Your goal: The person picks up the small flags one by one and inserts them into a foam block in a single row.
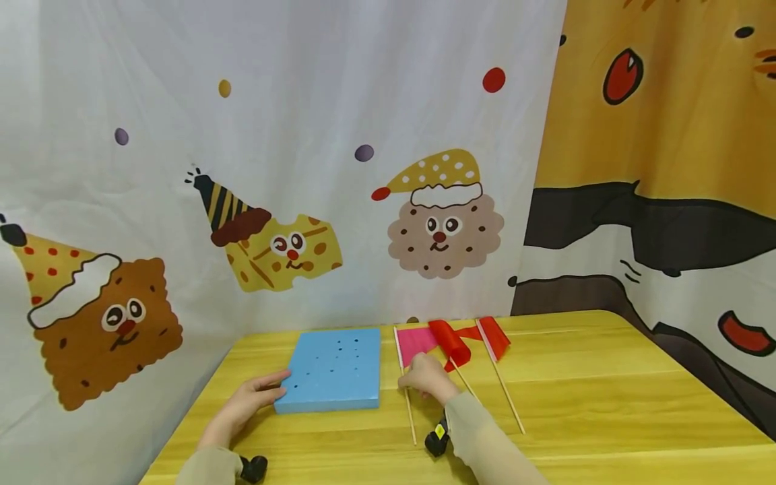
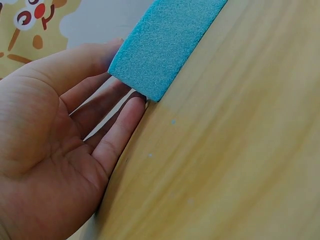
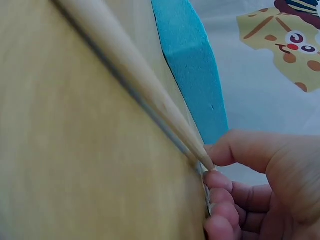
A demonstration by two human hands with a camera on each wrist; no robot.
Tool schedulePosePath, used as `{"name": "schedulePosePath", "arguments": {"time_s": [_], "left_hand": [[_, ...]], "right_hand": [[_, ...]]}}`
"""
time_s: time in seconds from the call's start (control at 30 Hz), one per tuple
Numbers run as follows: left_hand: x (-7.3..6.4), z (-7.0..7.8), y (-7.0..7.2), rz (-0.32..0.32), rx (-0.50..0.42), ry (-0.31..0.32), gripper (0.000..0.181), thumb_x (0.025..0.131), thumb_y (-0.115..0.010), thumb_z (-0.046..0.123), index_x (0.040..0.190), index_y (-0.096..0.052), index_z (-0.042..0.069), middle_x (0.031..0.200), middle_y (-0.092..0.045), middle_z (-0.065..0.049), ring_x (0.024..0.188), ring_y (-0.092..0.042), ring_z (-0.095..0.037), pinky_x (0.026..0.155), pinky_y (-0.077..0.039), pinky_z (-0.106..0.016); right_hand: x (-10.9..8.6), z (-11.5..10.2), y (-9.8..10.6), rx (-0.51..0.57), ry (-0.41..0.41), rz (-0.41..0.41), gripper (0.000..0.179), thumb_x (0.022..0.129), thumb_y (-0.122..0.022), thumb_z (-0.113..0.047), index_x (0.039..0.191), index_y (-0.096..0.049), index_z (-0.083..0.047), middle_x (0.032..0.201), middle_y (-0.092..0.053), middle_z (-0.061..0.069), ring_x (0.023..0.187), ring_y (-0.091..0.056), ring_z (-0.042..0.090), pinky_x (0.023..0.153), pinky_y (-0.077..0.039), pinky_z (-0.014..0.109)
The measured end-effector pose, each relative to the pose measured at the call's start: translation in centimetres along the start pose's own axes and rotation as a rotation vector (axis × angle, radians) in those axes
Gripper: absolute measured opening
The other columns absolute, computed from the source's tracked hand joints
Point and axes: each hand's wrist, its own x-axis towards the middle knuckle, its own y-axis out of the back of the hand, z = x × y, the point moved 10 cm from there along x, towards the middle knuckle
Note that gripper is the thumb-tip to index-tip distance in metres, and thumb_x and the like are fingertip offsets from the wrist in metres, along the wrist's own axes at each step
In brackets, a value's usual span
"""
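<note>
A light blue foam block (image 1: pixel 333 385) with several small holes in its top lies flat on the table. My left hand (image 1: pixel 245 406) rests against the block's left side, fingers fairly straight, thumb at the near corner; the left wrist view shows the fingertips partly hidden behind the block (image 2: pixel 165 50). To the right of the block lies a pink flag (image 1: pixel 415 342) on a thin wooden stick. My right hand (image 1: pixel 429 377) pinches that stick (image 3: pixel 150 90) between thumb and fingers. Beside it lie a partly rolled red flag (image 1: pixel 450 340) and another red flag (image 1: pixel 495 338), each on a stick.
The yellow wood-grain table (image 1: pixel 606 397) extends to the right of the flags. A white curtain (image 1: pixel 303 101) printed with cartoon snacks hangs behind the table. Small black devices (image 1: pixel 436 439) are worn at both wrists.
</note>
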Motion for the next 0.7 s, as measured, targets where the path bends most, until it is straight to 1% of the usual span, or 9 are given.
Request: {"name": "schedulePosePath", "arguments": {"time_s": [0.2,0.4,0.53,0.7], "left_hand": [[0.0,0.0,0.0,0.007,-0.001,-0.009,0.057,0.096,-0.064,0.024,0.144,-0.046,0.001,0.149,-0.033,-0.027,0.129,-0.043,-0.041,0.102,-0.044,-0.048],[0.0,0.0,0.1,0.03,0.013,-0.007,0.057,0.094,-0.065,0.024,0.143,-0.048,0.001,0.148,-0.035,-0.027,0.127,-0.046,-0.04,0.101,-0.045,-0.047],[0.1,-0.1,0.1,0.031,0.01,-0.005,0.057,0.094,-0.065,0.025,0.143,-0.048,0.001,0.149,-0.036,-0.026,0.127,-0.046,-0.039,0.101,-0.045,-0.046],[0.1,-0.3,0.1,0.012,-0.002,-0.002,0.057,0.095,-0.064,0.025,0.144,-0.046,0.002,0.15,-0.033,-0.026,0.128,-0.045,-0.04,0.101,-0.044,-0.047]], "right_hand": [[0.0,0.9,0.6,0.129,-0.031,-0.029,0.037,0.077,-0.069,-0.009,0.046,-0.049,-0.009,0.042,-0.05,0.001,0.034,-0.053,0.015,0.037,-0.052,0.034],[0.1,1.4,0.9,0.205,-0.075,-0.074,0.024,0.078,-0.066,-0.007,0.055,-0.058,-0.002,0.05,-0.056,0.006,0.038,-0.055,0.018,0.042,-0.055,0.036],[0.1,1.0,1.1,0.223,-0.075,-0.089,0.015,0.08,-0.067,-0.005,0.066,-0.063,0.0,0.055,-0.058,0.007,0.042,-0.056,0.017,0.044,-0.056,0.036],[0.1,-0.3,2.3,0.25,-0.046,-0.064,0.006,0.081,-0.068,-0.004,0.079,-0.066,0.001,0.059,-0.06,0.008,0.044,-0.058,0.019,0.046,-0.056,0.036]]}}
